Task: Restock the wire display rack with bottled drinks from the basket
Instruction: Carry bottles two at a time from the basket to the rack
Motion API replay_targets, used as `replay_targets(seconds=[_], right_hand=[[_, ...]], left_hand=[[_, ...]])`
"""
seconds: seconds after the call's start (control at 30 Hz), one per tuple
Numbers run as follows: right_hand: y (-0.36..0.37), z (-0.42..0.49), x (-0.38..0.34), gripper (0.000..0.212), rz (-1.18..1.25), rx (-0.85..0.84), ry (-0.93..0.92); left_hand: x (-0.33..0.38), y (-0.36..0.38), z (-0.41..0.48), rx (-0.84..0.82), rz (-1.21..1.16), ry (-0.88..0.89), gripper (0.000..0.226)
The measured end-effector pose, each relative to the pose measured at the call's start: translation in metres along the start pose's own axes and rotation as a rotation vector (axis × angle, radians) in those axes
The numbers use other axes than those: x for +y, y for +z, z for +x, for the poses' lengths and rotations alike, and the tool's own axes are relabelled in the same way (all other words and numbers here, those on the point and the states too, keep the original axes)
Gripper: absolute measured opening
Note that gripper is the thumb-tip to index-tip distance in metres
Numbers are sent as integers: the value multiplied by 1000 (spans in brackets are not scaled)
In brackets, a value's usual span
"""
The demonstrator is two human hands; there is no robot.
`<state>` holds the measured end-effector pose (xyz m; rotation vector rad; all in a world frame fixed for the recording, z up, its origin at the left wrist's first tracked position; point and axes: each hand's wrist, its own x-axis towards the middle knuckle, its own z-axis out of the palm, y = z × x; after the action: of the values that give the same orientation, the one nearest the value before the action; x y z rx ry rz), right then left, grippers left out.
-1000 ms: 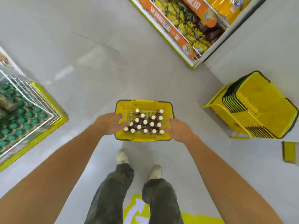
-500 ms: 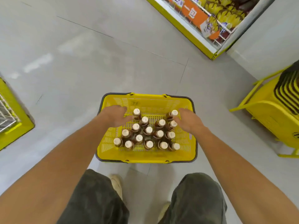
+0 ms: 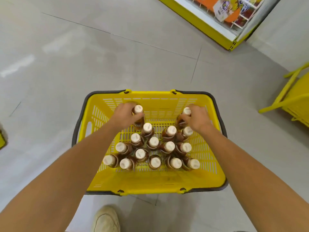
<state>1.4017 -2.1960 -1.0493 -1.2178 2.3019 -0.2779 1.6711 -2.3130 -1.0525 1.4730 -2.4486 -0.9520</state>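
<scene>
1. Closest to the person, a pale shoe (image 3: 107,219) stands on the grey tiled floor (image 3: 66,64), just short of the basket's near edge.
2. Both bare forearms reach forward and down from the lower corners and cross over the near wall of the yellow basket (image 3: 150,183), which sits on the floor with its dark grey handles folded down along the rim.
3. Inside the basket, a cluster of brown bottled drinks (image 3: 153,143) with cream-white caps stands upright, packed close together toward the middle and near side of the slotted bottom.
4. Past the cluster, the left hand (image 3: 124,118) is wrapped around the neck and shoulder of the far-left bottle (image 3: 138,110), whose cap shows above the fingers. This bottle stands a little apart from the main group, near the far wall.
5. On the other side, the right hand (image 3: 197,119) is closed in the same way around the far-right bottle (image 3: 186,111), with the cap poking out beyond the fingertips. Whether either bottle has left the basket floor I cannot tell.
6. Farther off to the right, part of a yellow stand (image 3: 294,97) juts in from the edge.
7. Farthest away, at the top right, a yellow-edged shelf unit (image 3: 209,24) holds packaged goods behind white wire.
</scene>
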Motion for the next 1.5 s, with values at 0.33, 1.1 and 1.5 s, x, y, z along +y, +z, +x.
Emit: replay_targets(seconds=[0.33,1.1,1.5], right_hand=[[-65,-43,-35,28,210,79,-27],[-672,-400,-557,62,191,58,-817],[-544,-598,-793,60,155,-8,-1153]], left_hand=[[33,-64,-30,50,-183,-35,27],[400,-752,-348,626,-436,-63,52],[254,-890,-605,874,-337,-275,50]])
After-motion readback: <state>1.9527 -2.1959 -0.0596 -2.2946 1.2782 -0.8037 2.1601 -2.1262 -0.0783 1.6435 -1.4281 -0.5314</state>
